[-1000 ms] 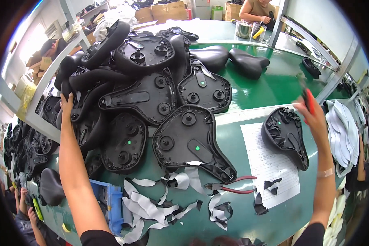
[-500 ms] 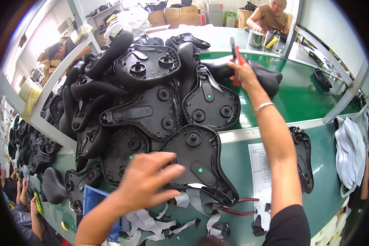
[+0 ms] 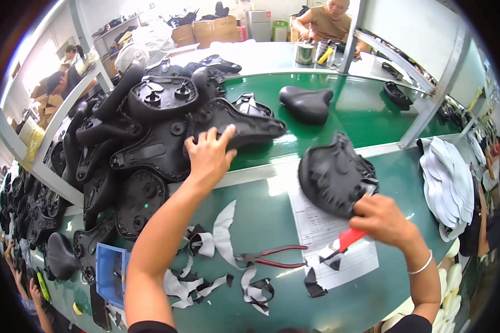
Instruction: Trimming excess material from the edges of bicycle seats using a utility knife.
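Note:
My left hand (image 3: 211,154) is open, fingers spread, at the edge of an upturned black bicycle saddle (image 3: 253,125) lying against the pile. Its underside shows. My right hand (image 3: 386,220) is closed round a red-handled cutter (image 3: 350,240) that points down to the left. The same hand grips the edge of another bicycle saddle (image 3: 334,175), tilted and raised over the printed sheet (image 3: 350,266). The cutter's tip is blurred against dark scraps. Red-handled pliers (image 3: 275,258) lie between my arms, beside cut grey and black strips (image 3: 225,233).
Several black saddles (image 3: 144,144) are heaped on the left. One smooth saddle (image 3: 307,104) rests on the green surface behind. A blue bin (image 3: 111,275) stands by my left forearm. Pale strips (image 3: 447,183) hang at the right. A metal frame post (image 3: 436,83) rises there; a co-worker (image 3: 330,25) sits beyond.
The front saddle has moved up onto the pile beside my left hand. My right hand has come down with the cutter and lifted the saddle from the right side of the table.

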The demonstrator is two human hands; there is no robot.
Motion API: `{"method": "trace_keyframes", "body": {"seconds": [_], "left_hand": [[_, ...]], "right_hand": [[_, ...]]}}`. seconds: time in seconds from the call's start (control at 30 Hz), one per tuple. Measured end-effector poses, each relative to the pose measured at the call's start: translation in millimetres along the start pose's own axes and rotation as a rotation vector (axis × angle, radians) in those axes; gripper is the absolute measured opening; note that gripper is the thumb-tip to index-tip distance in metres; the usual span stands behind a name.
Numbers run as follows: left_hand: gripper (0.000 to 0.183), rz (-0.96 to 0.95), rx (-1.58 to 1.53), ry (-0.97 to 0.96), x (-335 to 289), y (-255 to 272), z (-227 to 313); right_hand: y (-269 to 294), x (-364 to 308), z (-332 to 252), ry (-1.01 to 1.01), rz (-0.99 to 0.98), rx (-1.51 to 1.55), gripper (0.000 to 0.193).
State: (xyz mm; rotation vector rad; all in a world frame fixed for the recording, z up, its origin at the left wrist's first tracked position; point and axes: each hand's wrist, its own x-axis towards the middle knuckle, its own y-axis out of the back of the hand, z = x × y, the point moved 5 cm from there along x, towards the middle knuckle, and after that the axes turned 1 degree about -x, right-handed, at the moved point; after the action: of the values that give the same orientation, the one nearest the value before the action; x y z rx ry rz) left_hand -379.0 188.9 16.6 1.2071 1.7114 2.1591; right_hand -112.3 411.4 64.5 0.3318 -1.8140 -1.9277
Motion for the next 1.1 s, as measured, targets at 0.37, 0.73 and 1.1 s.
{"method": "trace_keyframes", "body": {"seconds": [0.37, 0.73, 1.1], "left_hand": [[0.056, 0.122, -0.088, 0.125, 16, -51, 1], [0.059, 0.347, -1.879, -0.195, -39, 202, 55], [0.045, 0.664, -1.659, 0.290, -130, 291, 154]], "right_hand": [[-16, 136, 212, -0.649, 0.334, 0.183, 0.032], [-130, 222, 231, -0.789, 0.169, -0.271, 0.061], [-3, -5, 131, -0.922, 1.146, 1.406, 0.022]]}}
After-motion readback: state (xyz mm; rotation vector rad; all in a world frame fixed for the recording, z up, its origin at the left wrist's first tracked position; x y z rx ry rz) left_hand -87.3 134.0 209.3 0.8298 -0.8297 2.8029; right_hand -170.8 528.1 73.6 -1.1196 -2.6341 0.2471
